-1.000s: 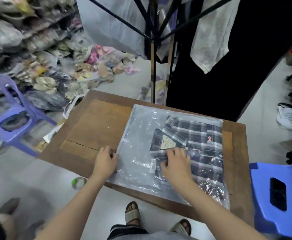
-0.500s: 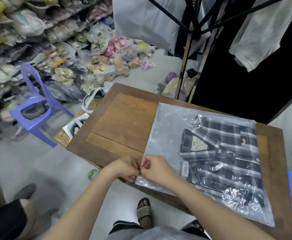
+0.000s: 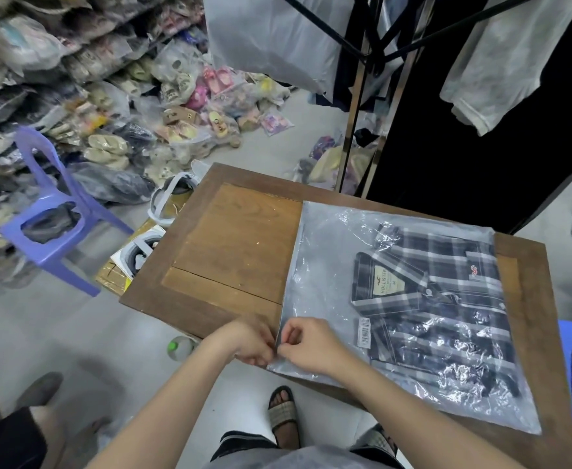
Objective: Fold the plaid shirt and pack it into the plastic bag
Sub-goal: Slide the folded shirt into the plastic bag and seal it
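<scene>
Wooden bench (image 3: 237, 238), brown with a lighter inset panel, occupying the centre of the head view; its left half is bare. Clear plastic bag (image 3: 325, 265) lying flat across the right half of the bench, its near edge overhanging the bench's front edge. Plaid shirt (image 3: 447, 299), dark with white stripes, folded and fully inside the bag, lying toward the bag's right side, collar label facing up and a barcode tag (image 3: 364, 330) at its left edge. Purple plastic chair (image 3: 51, 211) standing on the floor well to the left of the bench, beside heaps of bagged footwear. Left hand (image 3: 249, 340) and right hand (image 3: 311, 346) meeting at the near-left corner of the bag, at its open left edge; each hand's fingers are pinched closed on the bag's edge, the two hands touching or nearly so. Green-capped bottle (image 3: 179, 346) on the floor, just left of the left forearm.
</scene>
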